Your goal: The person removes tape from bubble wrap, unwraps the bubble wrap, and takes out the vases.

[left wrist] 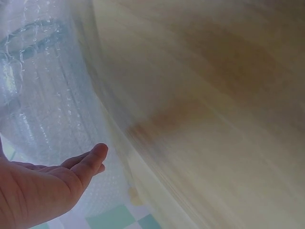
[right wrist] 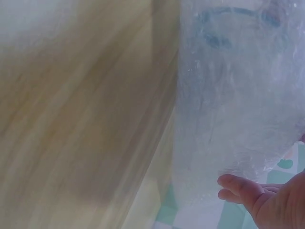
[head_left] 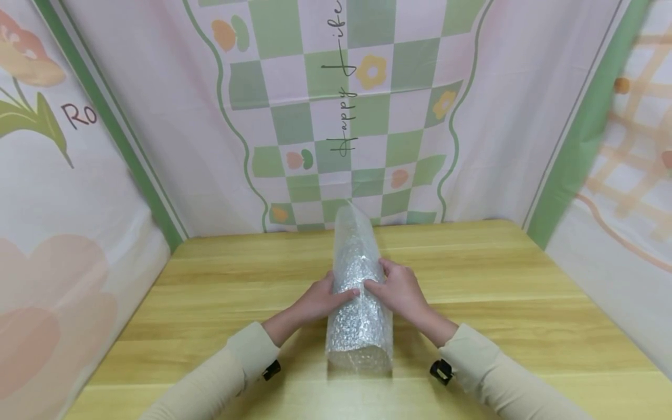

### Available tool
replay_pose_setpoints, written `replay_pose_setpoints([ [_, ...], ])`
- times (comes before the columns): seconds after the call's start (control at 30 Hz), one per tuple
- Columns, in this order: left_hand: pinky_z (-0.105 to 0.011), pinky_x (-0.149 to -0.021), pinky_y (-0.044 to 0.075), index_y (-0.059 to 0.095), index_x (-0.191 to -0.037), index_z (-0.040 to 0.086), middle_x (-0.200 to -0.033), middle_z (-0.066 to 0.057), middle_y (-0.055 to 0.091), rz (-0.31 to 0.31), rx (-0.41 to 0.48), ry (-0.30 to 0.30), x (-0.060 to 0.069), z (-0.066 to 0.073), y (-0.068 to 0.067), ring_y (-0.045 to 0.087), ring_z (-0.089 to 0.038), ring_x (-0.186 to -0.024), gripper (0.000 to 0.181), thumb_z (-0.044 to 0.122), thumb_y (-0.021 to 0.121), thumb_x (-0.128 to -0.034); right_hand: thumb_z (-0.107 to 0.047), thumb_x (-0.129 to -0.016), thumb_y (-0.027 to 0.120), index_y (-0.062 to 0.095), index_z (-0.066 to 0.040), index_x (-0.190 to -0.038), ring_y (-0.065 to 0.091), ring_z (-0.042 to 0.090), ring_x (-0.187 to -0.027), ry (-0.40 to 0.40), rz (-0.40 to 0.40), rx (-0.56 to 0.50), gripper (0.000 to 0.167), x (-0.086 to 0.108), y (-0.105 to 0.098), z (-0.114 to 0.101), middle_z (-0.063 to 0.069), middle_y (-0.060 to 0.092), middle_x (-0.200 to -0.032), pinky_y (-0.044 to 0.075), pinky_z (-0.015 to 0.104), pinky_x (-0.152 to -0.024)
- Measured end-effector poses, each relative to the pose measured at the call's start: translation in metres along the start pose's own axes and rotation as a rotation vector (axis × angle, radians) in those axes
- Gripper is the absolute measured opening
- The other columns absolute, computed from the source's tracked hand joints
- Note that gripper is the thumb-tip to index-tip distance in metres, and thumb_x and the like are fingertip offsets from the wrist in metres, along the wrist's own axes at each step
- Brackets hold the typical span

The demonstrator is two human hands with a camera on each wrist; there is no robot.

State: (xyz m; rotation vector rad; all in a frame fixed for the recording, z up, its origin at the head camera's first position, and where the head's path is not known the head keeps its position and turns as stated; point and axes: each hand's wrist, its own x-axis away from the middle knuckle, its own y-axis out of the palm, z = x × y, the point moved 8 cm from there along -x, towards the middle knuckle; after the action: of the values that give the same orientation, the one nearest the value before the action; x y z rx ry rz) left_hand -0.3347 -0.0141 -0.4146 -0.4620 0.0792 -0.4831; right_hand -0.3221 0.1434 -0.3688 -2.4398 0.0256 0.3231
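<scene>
Wooden bench (head_left: 472, 262): my left hand (head_left: 317, 298) and right hand (head_left: 403, 293), part-curled, grip the bubble-wrap roll (head_left: 359, 329) mid-sides; likely light, compressible.

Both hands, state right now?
Left hand: holding the bubble wrap by its left side, thumb on top.
Right hand: holding the bubble wrap by its right side, thumb on top.

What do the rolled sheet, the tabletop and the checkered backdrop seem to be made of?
Rolled sheet: clear, glossy plastic, likely bubble wrap, given its dimpled glints.
Tabletop: wood or wood-look laminate, slightly shiny, judging by grain bands and soft reflection.
Checkered backdrop: probably matte printed fabric, as its creases suggest.
</scene>
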Motion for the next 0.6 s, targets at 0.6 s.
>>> replay_pose_setpoints([
  [0.6, -0.036, -0.075, 0.058, 0.025, -0.152, 0.004, -0.121, -0.018, 0.060, -0.013, 0.031, 0.022, 0.0011, 0.0031, 0.0007, 0.066, -0.025, -0.094, 0.081, 0.044, 0.063, -0.0925, -0.012, -0.080, 0.071, 0.047, 0.017, -0.132, 0.033, 0.007, -0.038, 0.010, -0.021, -0.026, 0.065, -0.0014, -0.0002, -0.0002, 0.007, 0.053, -0.059, 0.041, 0.023, -0.034],
])
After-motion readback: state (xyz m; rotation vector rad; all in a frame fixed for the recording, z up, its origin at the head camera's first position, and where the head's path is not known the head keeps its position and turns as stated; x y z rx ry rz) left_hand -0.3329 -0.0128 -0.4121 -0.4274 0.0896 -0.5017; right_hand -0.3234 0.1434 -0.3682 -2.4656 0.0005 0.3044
